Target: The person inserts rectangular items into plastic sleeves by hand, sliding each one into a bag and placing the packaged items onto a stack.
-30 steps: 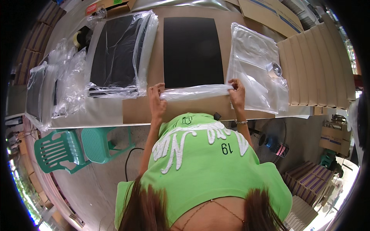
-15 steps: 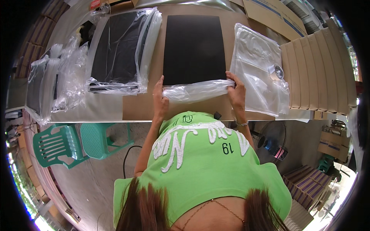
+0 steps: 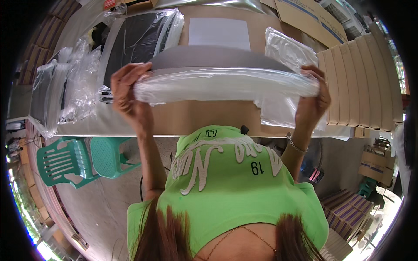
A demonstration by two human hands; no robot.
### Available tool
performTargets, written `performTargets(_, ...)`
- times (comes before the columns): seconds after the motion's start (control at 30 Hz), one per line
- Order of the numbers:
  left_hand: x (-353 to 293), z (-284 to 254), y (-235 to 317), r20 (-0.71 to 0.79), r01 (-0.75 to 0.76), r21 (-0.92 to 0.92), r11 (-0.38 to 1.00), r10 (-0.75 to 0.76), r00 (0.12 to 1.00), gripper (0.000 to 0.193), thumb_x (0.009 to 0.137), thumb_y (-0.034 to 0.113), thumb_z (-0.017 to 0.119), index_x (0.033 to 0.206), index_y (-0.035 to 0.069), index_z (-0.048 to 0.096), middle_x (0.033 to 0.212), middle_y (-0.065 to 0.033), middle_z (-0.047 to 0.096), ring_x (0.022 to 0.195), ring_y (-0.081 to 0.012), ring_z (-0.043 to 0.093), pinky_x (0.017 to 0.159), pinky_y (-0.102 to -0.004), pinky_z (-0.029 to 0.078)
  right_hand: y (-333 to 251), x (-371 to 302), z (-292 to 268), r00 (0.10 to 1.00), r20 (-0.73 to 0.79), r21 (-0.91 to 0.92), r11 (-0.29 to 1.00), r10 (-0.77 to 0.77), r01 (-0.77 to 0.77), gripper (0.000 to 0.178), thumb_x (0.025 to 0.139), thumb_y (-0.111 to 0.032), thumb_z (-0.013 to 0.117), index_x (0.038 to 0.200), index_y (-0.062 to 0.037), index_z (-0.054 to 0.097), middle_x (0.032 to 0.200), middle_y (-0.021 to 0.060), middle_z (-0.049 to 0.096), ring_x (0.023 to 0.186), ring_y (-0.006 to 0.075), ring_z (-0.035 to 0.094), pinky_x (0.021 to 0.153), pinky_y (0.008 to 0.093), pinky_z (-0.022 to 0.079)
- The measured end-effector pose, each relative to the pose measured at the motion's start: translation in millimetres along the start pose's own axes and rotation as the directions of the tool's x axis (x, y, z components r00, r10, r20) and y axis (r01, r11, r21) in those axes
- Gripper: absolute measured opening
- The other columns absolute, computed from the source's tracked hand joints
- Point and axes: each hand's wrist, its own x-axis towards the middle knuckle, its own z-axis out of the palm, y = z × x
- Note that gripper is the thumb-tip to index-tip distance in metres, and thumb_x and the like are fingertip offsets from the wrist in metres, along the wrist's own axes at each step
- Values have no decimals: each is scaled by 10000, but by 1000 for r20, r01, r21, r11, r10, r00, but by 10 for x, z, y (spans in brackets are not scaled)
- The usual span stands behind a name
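Note:
Raised off the table toward me is a dark flat sheet (image 3: 213,57), its near edge inside a bunched clear plastic bag (image 3: 217,85). My left hand (image 3: 132,93) is closed on the left end of the plastic and the sheet's corner. At the opposite corner my right hand (image 3: 313,98) grips in the same way, fingers behind and thumb in front. The bag covers only the near strip of the sheet. Behind it, a pale sheet (image 3: 220,32) lies on the brown cardboard table cover (image 3: 196,115).
To the left are a stack of dark panels in plastic (image 3: 135,39) and crumpled plastic-wrapped bundles (image 3: 82,78). Clear plastic bags (image 3: 287,43) lie on the right, beside a row of brown cardboard pieces (image 3: 357,82). Green plastic chairs (image 3: 65,163) stand below the table's left side.
Both hands have lifted the dark sheet with its bunched bag up off the table toward me, and now appear farther apart. A pale sheet has come into sight where it lay.

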Motion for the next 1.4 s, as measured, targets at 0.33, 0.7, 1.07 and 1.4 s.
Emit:
performTargets(0.33, 108, -320, 602, 37, 192, -220, 956, -189, 981, 303, 655, 129, 673, 928, -1, 663, 820, -29, 519, 730, -81, 521, 677, -209, 425, -512, 60, -329, 999, -29, 300, 954, 15, -6, 159, 771, -1, 580, 926, 35, 584, 904, 144, 574, 829, 197, 546, 803, 302, 438)
performTargets(0.7, 166, -291, 790, 381, 545, -743, 390, -423, 822, 807, 731, 75, 552, 1435, 18, 161, 869, -49, 452, 845, -163, 483, 900, -336, 408, -552, 118, -383, 963, 99, 649, 717, 251, -254, 244, 749, -57, 494, 977, 17, 541, 910, 146, 513, 886, 222, 490, 828, 289, 389)
performTargets(1.07, 111, -174, 737, 559, 684, -728, 53, -531, 637, 722, 823, 166, 554, 1428, 31, 184, 1174, -148, 525, 1086, -234, 517, 999, -363, 353, -37, -94, -494, 817, 271, 838, 291, 510, -460, 496, 782, -215, 622, 1210, -118, 393, 1162, 106, 476, 1094, 247, 495, 987, 412, 400)
performTargets(1.4, -37, -291, 271, 548, 752, -637, 169, -587, 596, 663, 818, 57, 608, 1400, 55, 290, 1057, -131, 614, 917, -166, 621, 875, -311, 521, -264, -4, -298, 792, 541, 841, -191, 284, -506, 489, 793, -136, 611, 1202, -80, 350, 1100, 178, 549, 1018, 275, 561, 869, 365, 486)
